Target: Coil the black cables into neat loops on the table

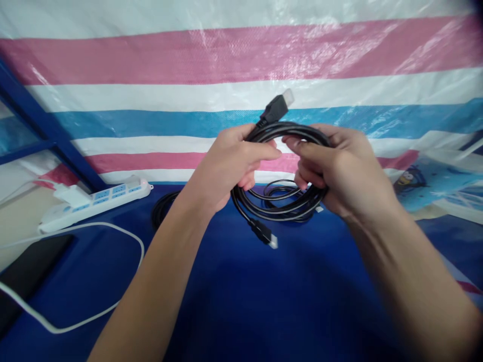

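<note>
Both my hands hold a black HDMI cable (277,215) wound into a coil, raised above the blue table. On the coil's left side my left hand (236,163) is closed round the strands, thumb pointing right. My right hand (335,166) grips the opposite side, its thumb lying along the top. One plug (277,108) with a clear cap sticks up past my left hand. The other plug (263,233), also capped, hangs below the coil. Behind it, a second black cable (281,190) lies looped on the table, partly hidden.
Another black cable coil (163,207) lies behind my left forearm. At left stand a white power strip (113,198) with an adapter, a looping white cord (141,246) and a flat black object (33,271). Striped sheeting (151,60) hangs at the back. A blue patterned bag (433,181) is at right.
</note>
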Available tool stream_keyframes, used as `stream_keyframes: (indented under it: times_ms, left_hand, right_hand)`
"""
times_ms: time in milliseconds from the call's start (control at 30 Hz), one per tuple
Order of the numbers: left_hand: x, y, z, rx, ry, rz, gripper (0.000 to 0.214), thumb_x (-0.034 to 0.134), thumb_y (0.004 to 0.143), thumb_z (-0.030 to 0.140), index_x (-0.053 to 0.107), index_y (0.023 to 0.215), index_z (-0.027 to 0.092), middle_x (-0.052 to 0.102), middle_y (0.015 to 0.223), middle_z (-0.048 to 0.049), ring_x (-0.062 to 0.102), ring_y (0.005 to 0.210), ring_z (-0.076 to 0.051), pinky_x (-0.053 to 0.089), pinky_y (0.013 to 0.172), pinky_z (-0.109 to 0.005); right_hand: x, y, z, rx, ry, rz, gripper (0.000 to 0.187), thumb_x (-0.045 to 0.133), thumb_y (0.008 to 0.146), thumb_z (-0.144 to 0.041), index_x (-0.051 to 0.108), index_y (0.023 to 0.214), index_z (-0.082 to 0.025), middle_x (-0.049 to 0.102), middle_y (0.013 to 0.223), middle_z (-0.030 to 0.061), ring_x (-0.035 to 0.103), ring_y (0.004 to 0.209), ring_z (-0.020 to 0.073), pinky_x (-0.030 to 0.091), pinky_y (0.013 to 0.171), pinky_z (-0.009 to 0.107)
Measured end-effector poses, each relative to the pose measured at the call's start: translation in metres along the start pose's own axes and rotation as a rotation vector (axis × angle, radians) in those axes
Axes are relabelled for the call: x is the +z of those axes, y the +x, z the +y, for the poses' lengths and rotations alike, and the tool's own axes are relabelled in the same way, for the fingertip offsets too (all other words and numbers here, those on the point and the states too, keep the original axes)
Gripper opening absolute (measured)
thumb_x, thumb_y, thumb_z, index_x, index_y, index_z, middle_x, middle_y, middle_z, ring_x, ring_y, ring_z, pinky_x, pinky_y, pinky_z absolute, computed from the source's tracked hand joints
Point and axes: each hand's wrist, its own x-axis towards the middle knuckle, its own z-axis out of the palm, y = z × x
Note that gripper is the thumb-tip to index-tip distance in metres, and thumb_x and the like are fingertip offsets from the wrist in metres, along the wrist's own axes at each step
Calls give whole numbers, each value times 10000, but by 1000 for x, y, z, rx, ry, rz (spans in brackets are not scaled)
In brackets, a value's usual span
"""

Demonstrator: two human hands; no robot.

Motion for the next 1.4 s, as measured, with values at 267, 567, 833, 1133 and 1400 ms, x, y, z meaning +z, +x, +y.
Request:
stream_keyframes:
  times_ms: [267, 567, 833, 1133, 1400]
  left_hand:
    - [10, 0, -1, 73, -299, 150, 103, 576, 783, 123, 513, 713, 165, 224, 461, 100, 203, 344, -14, 177, 343, -177]
    - [3, 4, 0, -66, -508, 125, 281, 536, 823, 113, 406, 582, 176, 202, 421, 93, 184, 296, -5, 164, 322, -169]
    - [-9, -5, 14, -158, -335, -149, 193, 537, 839, 176, 593, 659, 135, 183, 385, 89, 161, 287, -9, 193, 312, -156]
    - [-7, -1, 7, -224, -176, -56, 387, 615, 817, 291, 411, 511, 169, 265, 378, 76, 251, 284, -12, 259, 333, -180]
    - [-4, -3, 8, -181, -165, -143, 444, 551, 856, 325, 330, 496, 188, 163, 399, 87, 148, 309, -4, 139, 348, -187]
  right_hand:
    - [4, 3, 1, 78, 295, 51, 87, 626, 812, -147, 582, 738, -158, 471, 568, -32, 454, 450, 75, 377, 395, 188]
    - [14, -6, -4, 226, 517, -37, 199, 434, 959, -191, 609, 864, -185, 224, 377, -109, 109, 283, 54, 202, 299, 158]
    - [0, 4, 15, -112, -420, 126, 276, 619, 871, -367, 617, 687, -161, 601, 623, 40, 579, 544, 148, 399, 497, 255]
    - [-14, 10, 17, -372, -863, 124, 458, 544, 911, -405, 482, 505, -201, 365, 439, -9, 376, 436, 121, 225, 484, 282]
    - [-14, 2, 1, -128, -15, -185, 52, 648, 832, -215, 620, 799, -186, 568, 560, -35, 475, 387, 85, 361, 381, 214]
